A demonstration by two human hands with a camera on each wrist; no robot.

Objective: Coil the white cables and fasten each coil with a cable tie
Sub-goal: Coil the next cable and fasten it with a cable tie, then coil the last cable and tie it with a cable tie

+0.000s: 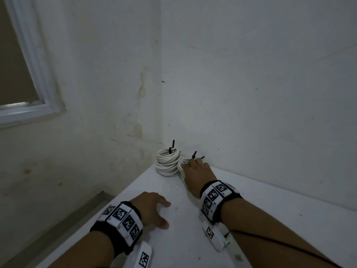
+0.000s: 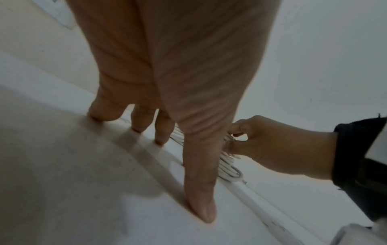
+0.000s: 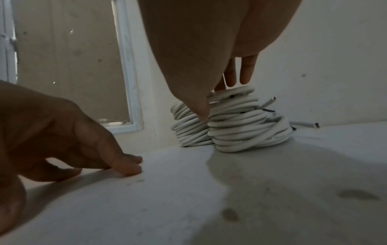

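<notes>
Two coils of white cable stand side by side in the far corner of the white table (image 1: 270, 219). The left coil (image 1: 166, 164) carries a black cable tie (image 1: 172, 147) that sticks up. My right hand (image 1: 190, 165) grips the right coil (image 3: 247, 127), thumb on its near side and fingers over its top. Black tie tails (image 1: 194, 154) poke up behind those fingers. Loose cable ends (image 3: 270, 101) jut out of that coil to the right. My left hand (image 1: 160, 211) is open, with its fingertips (image 3: 130, 167) resting on the table nearer to me, holding nothing.
Two plaster walls meet right behind the coils. A white-framed window (image 1: 29, 93) sits in the left wall. The table's left edge (image 1: 123, 192) drops to a grey ledge.
</notes>
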